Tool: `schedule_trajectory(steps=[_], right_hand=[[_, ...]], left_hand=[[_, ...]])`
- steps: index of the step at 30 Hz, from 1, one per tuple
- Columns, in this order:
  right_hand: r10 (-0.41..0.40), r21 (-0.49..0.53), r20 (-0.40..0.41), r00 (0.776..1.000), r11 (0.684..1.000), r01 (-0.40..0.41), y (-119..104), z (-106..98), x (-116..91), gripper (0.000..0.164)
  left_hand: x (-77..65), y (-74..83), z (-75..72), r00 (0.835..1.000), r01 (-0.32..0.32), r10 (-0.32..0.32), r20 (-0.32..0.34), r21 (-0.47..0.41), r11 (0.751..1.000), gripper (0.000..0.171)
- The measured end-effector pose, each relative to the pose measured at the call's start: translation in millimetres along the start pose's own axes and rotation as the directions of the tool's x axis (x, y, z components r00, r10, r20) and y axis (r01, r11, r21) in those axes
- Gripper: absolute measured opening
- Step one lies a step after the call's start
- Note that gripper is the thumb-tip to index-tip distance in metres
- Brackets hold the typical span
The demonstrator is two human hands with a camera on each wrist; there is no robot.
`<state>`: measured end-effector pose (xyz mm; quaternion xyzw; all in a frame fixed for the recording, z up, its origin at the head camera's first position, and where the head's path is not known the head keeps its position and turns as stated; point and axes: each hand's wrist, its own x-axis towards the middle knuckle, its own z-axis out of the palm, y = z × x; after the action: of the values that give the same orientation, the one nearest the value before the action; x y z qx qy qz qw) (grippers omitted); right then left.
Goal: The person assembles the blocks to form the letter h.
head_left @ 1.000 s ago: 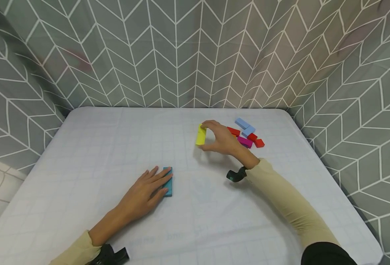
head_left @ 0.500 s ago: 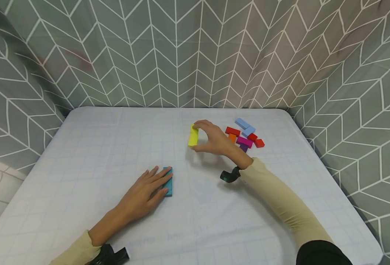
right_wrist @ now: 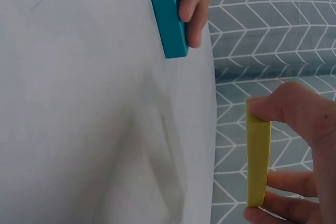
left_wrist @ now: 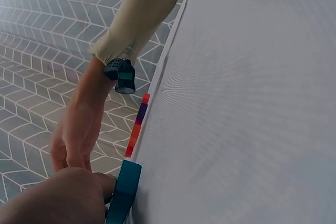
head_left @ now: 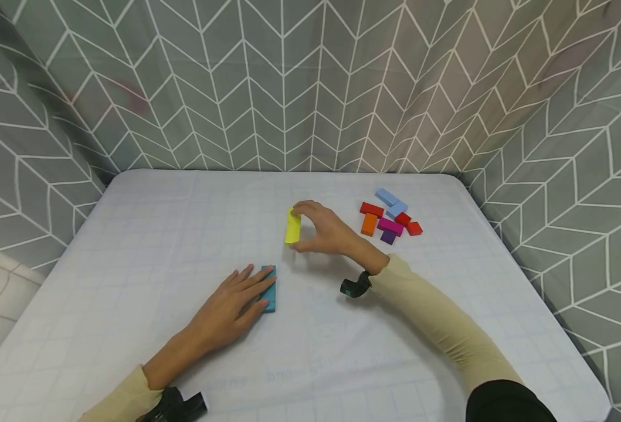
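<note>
My right hand (head_left: pixel 327 230) pinches a yellow block (head_left: pixel 292 228) by its two ends, thumb at one end and fingers at the other. In the right wrist view this yellow block (right_wrist: pixel 257 161) is held off the table, its shadow falling on the cloth. On the teal block (head_left: pixel 271 296), which lies on the table left of centre, rest the outstretched fingers of my left hand (head_left: pixel 226 313). Those fingers partly cover the teal block from above. The left wrist view shows one end of the teal block (left_wrist: pixel 126 184) close by, with the right hand (left_wrist: pixel 79 135) beyond it.
Several loose blocks lie together at the back right: light blue (head_left: pixel 386 196), red (head_left: pixel 372 209), orange (head_left: pixel 369 224), magenta (head_left: pixel 390 227) and purple (head_left: pixel 388 237). A white cloth covers the table (head_left: pixel 183 223). Grey patterned curtains (head_left: pixel 299 88) stand behind and at the sides.
My right hand has carried the yellow block left and slightly nearer, away from the loose blocks, uncovering the orange and purple ones. The left hand stays on the teal block.
</note>
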<state>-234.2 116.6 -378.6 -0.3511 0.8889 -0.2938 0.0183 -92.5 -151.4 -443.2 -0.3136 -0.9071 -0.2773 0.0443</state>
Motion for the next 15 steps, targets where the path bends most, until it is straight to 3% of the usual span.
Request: schedule_trajectory(steps=[15], right_hand=[[-0.053,-0.004,0.077,0.996,0.999,0.054,-11,28,12,0.072]], left_hand=[[0.3,-0.5,-0.2,1.000,0.009,-0.009,0.000,0.008,1.000,0.050]])
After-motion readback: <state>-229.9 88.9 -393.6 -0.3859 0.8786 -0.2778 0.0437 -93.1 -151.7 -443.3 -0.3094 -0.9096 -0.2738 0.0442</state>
